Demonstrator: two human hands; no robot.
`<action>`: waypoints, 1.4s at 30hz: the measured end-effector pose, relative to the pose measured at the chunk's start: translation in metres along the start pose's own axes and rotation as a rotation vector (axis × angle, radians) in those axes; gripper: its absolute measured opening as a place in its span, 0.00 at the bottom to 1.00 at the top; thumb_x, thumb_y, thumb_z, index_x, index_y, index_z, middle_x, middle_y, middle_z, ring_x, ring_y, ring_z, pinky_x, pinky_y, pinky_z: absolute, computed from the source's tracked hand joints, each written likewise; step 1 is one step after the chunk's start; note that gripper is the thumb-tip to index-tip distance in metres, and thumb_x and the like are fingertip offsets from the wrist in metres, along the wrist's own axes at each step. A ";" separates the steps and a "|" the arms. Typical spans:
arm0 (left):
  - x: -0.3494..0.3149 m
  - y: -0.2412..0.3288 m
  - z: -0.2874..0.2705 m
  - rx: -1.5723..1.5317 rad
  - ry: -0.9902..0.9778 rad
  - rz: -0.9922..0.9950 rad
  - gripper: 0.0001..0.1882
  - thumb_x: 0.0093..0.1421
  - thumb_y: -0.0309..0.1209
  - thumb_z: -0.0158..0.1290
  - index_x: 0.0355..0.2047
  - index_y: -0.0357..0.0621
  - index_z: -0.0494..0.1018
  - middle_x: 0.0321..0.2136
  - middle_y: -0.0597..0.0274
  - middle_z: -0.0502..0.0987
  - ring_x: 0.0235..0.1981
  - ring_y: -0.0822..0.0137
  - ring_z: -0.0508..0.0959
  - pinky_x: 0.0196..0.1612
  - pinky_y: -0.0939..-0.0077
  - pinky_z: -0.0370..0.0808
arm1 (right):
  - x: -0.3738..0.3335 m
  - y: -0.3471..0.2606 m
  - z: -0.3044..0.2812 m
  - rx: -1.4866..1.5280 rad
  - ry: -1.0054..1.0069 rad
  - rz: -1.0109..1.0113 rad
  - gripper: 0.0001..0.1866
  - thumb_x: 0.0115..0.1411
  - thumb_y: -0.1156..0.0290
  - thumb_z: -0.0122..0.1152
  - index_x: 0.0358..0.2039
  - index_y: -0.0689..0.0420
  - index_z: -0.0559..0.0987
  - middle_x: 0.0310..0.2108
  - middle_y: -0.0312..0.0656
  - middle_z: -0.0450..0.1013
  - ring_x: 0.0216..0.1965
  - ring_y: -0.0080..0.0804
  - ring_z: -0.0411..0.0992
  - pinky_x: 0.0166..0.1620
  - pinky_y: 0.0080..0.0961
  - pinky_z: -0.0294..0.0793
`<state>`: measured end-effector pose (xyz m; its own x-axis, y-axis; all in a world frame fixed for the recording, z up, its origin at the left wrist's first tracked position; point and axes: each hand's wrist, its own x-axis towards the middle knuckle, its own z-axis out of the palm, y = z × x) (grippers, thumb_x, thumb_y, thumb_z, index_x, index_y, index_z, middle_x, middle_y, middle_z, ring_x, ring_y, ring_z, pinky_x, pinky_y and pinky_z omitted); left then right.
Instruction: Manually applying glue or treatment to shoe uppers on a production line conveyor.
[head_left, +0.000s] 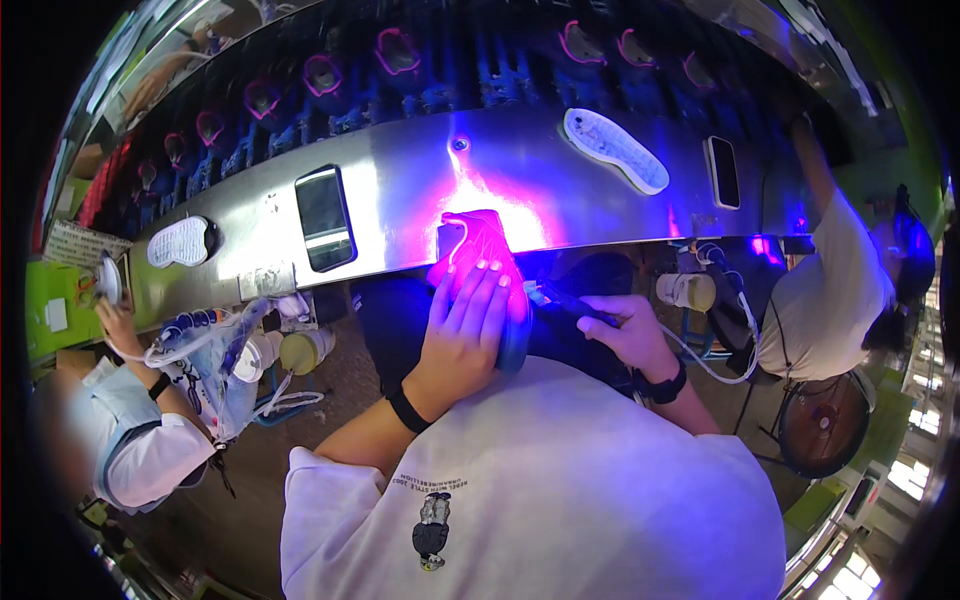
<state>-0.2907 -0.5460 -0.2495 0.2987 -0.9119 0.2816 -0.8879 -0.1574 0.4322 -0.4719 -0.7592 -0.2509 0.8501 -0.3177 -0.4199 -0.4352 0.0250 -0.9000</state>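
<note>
My left hand (468, 318) holds a shoe upper (484, 232), fingers close together across it. My right hand (637, 335) pinches a dark-handled tool (568, 303).

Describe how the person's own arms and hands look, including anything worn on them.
The left hand and right hand are both bare, without gloves. There is a slim black wristband on the left side and another black wristband on the right. A loose, pale fabric short sleeve leaves the left forearm bare.
</note>
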 end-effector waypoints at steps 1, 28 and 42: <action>0.003 0.003 0.001 0.044 0.017 -0.021 0.32 0.57 0.32 0.57 0.60 0.28 0.66 0.58 0.39 0.71 0.63 0.45 0.71 0.69 0.39 0.58 | -0.001 -0.001 -0.001 0.011 0.008 -0.001 0.19 0.63 0.69 0.68 0.52 0.64 0.82 0.30 0.33 0.77 0.31 0.17 0.72 0.36 0.18 0.73; 0.125 0.027 0.013 0.178 0.046 -0.153 0.42 0.39 0.48 0.71 0.51 0.34 0.74 0.46 0.49 0.81 0.48 0.56 0.82 0.69 0.48 0.59 | -0.027 -0.019 -0.037 -0.297 0.452 -0.310 0.18 0.55 0.75 0.72 0.47 0.60 0.84 0.22 0.38 0.69 0.23 0.24 0.65 0.28 0.24 0.65; 0.142 -0.043 0.000 0.034 -0.010 -0.217 0.50 0.43 0.42 0.72 0.64 0.38 0.63 0.47 0.48 0.78 0.49 0.50 0.79 0.59 0.51 0.71 | 0.065 -0.040 -0.057 -0.385 0.432 -0.393 0.16 0.58 0.74 0.71 0.47 0.62 0.83 0.27 0.37 0.77 0.26 0.25 0.72 0.32 0.22 0.71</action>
<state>-0.2100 -0.6683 -0.2279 0.4805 -0.8591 0.1764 -0.8148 -0.3629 0.4521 -0.4159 -0.8348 -0.2352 0.8071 -0.5844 0.0845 -0.2610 -0.4814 -0.8367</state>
